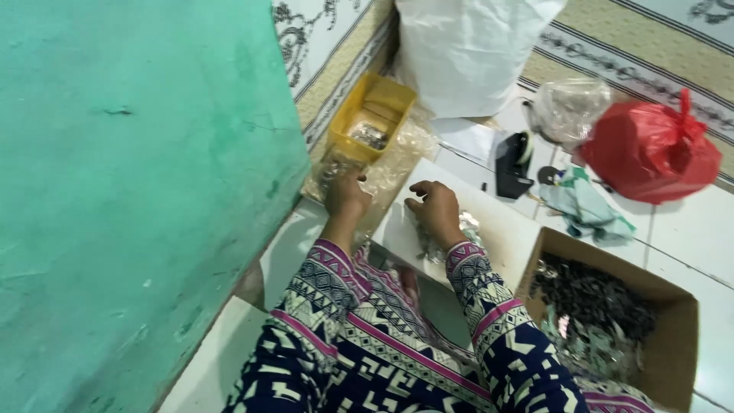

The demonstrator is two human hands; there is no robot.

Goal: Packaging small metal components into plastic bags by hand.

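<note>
Left hand [345, 195]: curled on a clear plastic bag [397, 157], grip unclear. Right hand [436, 210]: fingers bent over small silvery pieces [466, 226] on white board [497, 222]. Advisable: keep bag mouth open, gather few.

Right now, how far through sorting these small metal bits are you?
Some looks done: the yellow tray already holds a small heap of shiny pieces. In hand: the left hand rests on the clear plastic bag, the right hand over a little pile on the white board. Left: the cardboard box is mostly full of pieces.
</note>
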